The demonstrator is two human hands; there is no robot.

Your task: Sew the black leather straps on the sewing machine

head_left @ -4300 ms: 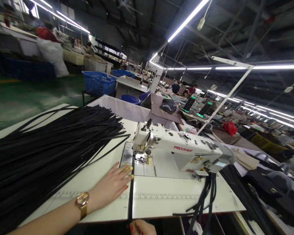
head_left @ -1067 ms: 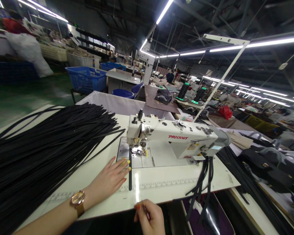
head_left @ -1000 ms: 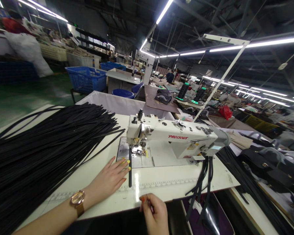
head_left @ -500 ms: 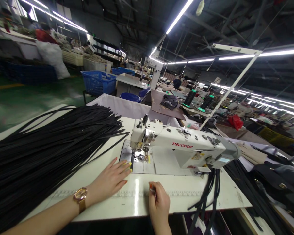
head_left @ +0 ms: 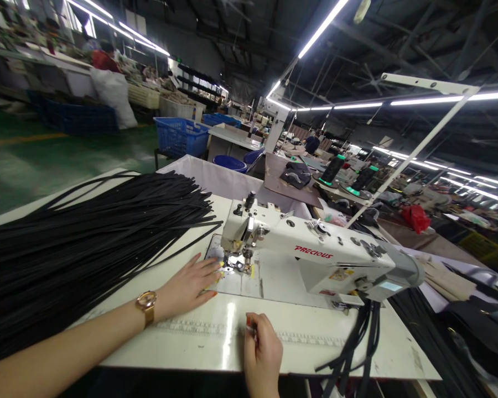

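Observation:
My left hand (head_left: 194,282) lies flat with fingers spread at the left edge of the metal needle plate (head_left: 232,284), its fingertips close to the presser foot (head_left: 236,264). A gold watch (head_left: 146,300) is on that wrist. The white sewing machine (head_left: 290,237), lettered PRECIOUS, stands just beyond both hands. My right hand (head_left: 263,345) is curled closed above the table's front edge; a small dark or silvery thing shows between thumb and fingers, too little to name. A big bundle of black straps (head_left: 108,232) covers the table's left side.
Loose black straps (head_left: 363,337) hang over the front edge under the machine's right end. A printed ruler (head_left: 199,327) runs along the white tabletop (head_left: 182,351). Behind stand thread cones (head_left: 332,169), a slanting white pole (head_left: 415,152) and a blue basket (head_left: 181,137).
My left hand has slid forward, its fingertips nearer the presser foot. The black strip seen under them earlier no longer shows clearly. My right hand stays curled. The whole view has shifted slightly.

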